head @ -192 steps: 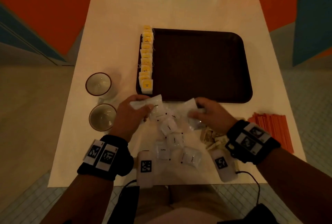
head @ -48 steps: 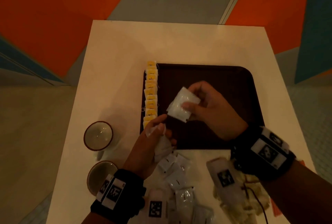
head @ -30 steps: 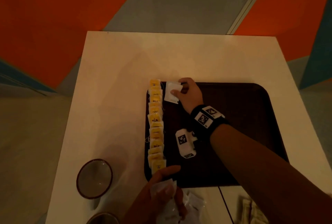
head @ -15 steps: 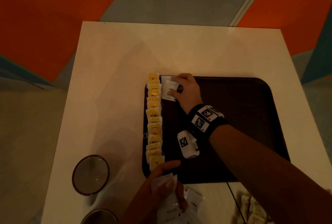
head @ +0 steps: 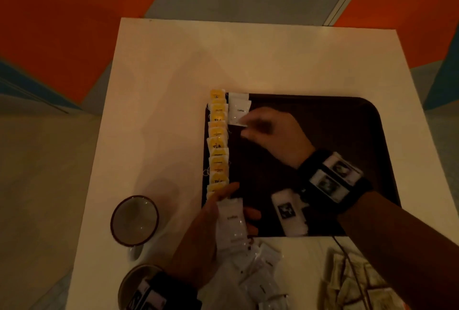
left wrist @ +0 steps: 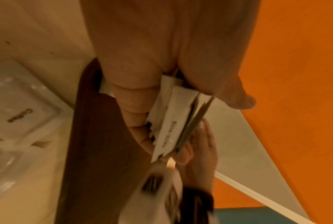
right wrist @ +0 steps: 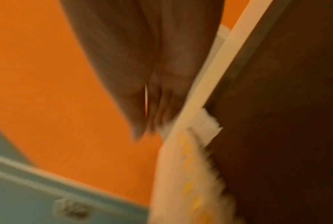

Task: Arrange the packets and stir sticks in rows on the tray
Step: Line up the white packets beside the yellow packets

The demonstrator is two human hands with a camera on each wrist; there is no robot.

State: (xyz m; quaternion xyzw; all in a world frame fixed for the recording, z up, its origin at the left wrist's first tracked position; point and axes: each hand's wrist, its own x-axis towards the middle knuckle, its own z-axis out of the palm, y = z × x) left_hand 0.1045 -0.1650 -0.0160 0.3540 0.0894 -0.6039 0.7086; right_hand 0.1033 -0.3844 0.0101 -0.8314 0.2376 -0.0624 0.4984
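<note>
Judging by how things lie, I am early in the second row. The yellow tea packets (head: 218,143) already run in one overlapping column down the left edge of the dark tray (head: 335,135), from its upper left corner almost to its lower left. Just right of that column, at the top, two white coffee packets (head: 239,108) sit overlapped, the start of the next row. My right hand (head: 272,130) lies over the tray beside them, its fingers (head: 244,120) at the lower edge of the nearer packet; the view is blurred, so I cannot tell whether they pinch it or only touch it. My left hand (head: 206,232) waits at the tray's lower left corner, fingers curled round a small stack of coffee packets (head: 231,220), which the left wrist view shows fanned between thumb and fingers. Left to do, as I judge it: that stack, the loose white packets (head: 258,275) heaped on the surface below the tray, and the pale brownish packets (head: 352,282) at lower right. No stir sticks show here. Most of the tray is bare. Two cups (head: 135,220) stand on the surface at lower left.
</note>
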